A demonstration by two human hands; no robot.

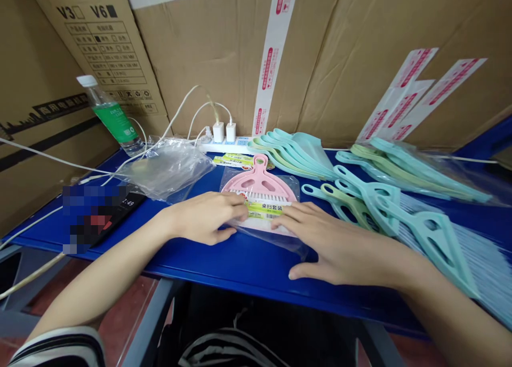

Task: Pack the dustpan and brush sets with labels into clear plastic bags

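A pink dustpan (260, 184) with a small brush and a yellow-green label lies inside a clear plastic bag on the blue table (240, 265). My left hand (206, 217) rests on the bag's left side, fingers curled against the label's edge. My right hand (328, 239) lies flat on the bag's right side, fingers spread and pressing down on the plastic. Neither hand lifts anything.
Stacked teal and green dustpans (292, 153) lie behind, small brushes (368, 201) and bagged pans (416, 169) to the right. Crumpled clear bags (168, 167), a water bottle (110, 116), a power strip with chargers (224, 137) and a phone (100, 212) sit left. Cardboard boxes (224, 52) wall the back.
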